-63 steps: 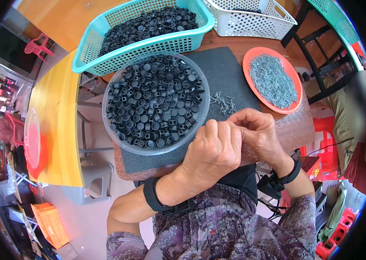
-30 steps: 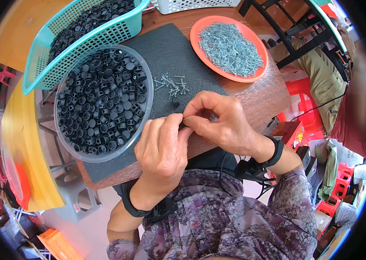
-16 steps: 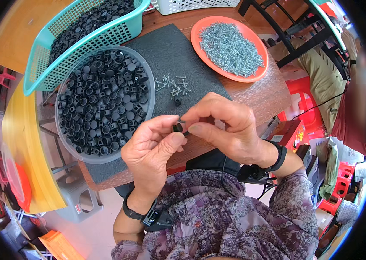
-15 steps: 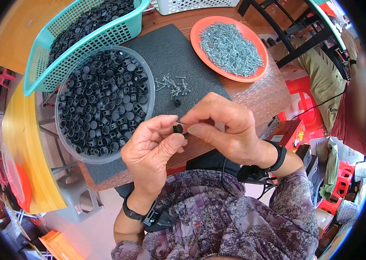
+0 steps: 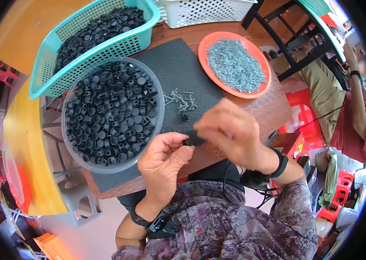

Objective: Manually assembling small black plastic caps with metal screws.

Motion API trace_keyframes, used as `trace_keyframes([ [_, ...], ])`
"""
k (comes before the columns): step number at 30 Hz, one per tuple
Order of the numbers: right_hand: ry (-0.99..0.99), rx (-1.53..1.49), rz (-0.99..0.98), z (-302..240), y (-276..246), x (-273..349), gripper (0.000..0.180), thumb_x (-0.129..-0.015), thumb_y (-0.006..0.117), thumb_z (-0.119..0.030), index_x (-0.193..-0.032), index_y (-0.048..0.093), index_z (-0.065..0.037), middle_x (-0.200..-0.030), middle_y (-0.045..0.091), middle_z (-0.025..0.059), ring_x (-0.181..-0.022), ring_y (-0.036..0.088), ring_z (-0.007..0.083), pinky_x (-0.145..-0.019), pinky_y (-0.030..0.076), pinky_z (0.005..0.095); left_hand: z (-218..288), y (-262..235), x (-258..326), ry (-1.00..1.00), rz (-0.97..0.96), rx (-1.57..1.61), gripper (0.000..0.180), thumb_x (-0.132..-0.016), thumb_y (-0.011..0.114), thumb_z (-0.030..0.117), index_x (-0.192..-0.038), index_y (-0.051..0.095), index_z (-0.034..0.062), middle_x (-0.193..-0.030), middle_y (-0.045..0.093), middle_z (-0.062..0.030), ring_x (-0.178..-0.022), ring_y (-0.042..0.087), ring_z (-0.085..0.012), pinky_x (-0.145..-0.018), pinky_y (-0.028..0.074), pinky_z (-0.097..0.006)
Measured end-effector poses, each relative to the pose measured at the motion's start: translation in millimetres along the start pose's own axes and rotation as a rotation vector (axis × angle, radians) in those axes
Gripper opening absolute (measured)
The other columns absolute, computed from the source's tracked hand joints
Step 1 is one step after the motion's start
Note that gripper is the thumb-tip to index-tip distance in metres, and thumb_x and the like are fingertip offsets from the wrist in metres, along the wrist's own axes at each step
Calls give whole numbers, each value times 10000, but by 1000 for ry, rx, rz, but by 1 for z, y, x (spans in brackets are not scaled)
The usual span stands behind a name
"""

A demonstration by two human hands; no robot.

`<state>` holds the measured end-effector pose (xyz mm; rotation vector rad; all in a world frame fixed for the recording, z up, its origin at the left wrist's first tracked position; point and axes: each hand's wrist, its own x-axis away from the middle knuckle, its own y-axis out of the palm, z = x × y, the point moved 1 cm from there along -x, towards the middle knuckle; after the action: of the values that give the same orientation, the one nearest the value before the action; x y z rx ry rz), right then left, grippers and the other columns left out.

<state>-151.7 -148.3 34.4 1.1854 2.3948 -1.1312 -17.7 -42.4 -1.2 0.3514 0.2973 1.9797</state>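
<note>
Above the near edge of the tabletop [image 5: 272,113], the left hand [image 5: 162,161] pinches a black cap [image 5: 187,142]; the right hand [image 5: 230,130], blurred, is near but apart, its grip unclear. Loose screws [image 5: 183,102] lie beyond on the mat [image 5: 165,58].

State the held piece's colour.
The piece in the left hand is black; the head view shows it best.

Head view: looking from the wearer's head, steeply down and forward, upright
Fisheye: very wide, bending straight edges toward a dark rim
Bench [image 5: 276,106]: seen from above, over its near edge
Left hand [image 5: 162,160] and right hand [image 5: 230,130]: near, viewed from above
Patterned shirt [image 5: 222,221]: nearest, along the lower edge
</note>
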Motion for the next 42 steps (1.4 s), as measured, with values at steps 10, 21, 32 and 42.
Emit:
trace_keyframes([
  [10,-105,498,-42,58,8,-40,85,-640,614,13,-713,599,-27,-704,538,112,-715,533,308,-591,442,396,-4,-2,-3,1,-51,38,212,-830,670,44,-990,552,-29,-827,639,-110,-657,587,-108,-604,499,-202],
  [21,-212,716,-258,55,17,-52,94,-606,633,-36,-635,545,-19,-704,557,121,-721,546,302,-580,461,387,-8,-2,-2,29,-63,64,240,-825,684,66,-1001,552,-30,-827,638,-108,-677,598,-117,-616,511,-213],
  [32,276,55,-232,-4,-21,-26,44,-727,580,-16,-755,575,18,-675,593,163,-663,618,321,-564,469,349,-6,-5,-3,6,-106,87,263,-801,709,77,-989,561,-32,-862,636,-120,-662,584,-134,-587,490,-239],
  [42,348,-263,-253,-14,-17,-1,99,-771,625,17,-862,594,-7,-760,589,27,-684,560,89,-589,440,233,-2,1,-1,10,-118,153,245,-828,675,64,-1016,563,-46,-879,636,-117,-715,591,-132,-646,491,-240],
])
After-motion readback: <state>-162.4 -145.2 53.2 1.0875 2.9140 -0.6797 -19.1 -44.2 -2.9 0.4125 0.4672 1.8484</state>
